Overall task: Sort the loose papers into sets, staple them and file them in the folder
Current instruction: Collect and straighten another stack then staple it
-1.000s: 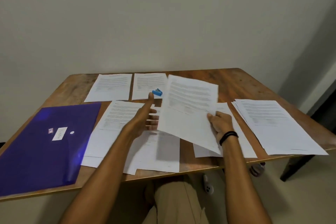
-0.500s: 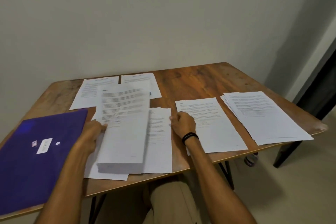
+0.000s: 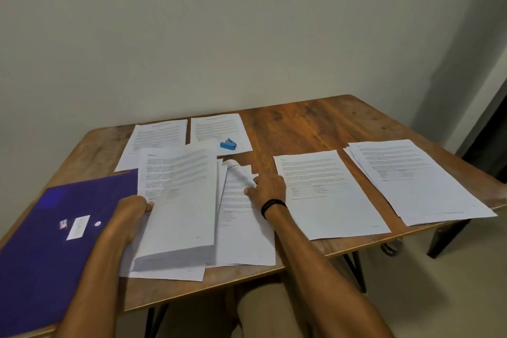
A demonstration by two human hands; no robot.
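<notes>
A thick bundle of printed sheets (image 3: 181, 200) is lifted off the near-centre pile, and my left hand (image 3: 131, 211) grips its left edge. My right hand (image 3: 267, 189) pinches the curled top corner of the sheets (image 3: 241, 217) lying just right of the bundle. A blue stapler (image 3: 228, 144) sits on the far sheet (image 3: 219, 129). Another sheet (image 3: 157, 140) lies to its left. The purple folder (image 3: 49, 233) lies shut at the table's left. A single set (image 3: 326, 192) and a fanned stack (image 3: 411, 178) lie to the right.
The wooden table (image 3: 315, 121) stands against a plain wall. Its near edge runs just below the papers, and the folder overhangs it at the left. My knees are under the table. A dark doorway is at the far right.
The bundle passed from my right hand to my left hand and moved left over the centre pile. My right hand came down onto the sheets beside it and lifted their corner. The stapler shows again.
</notes>
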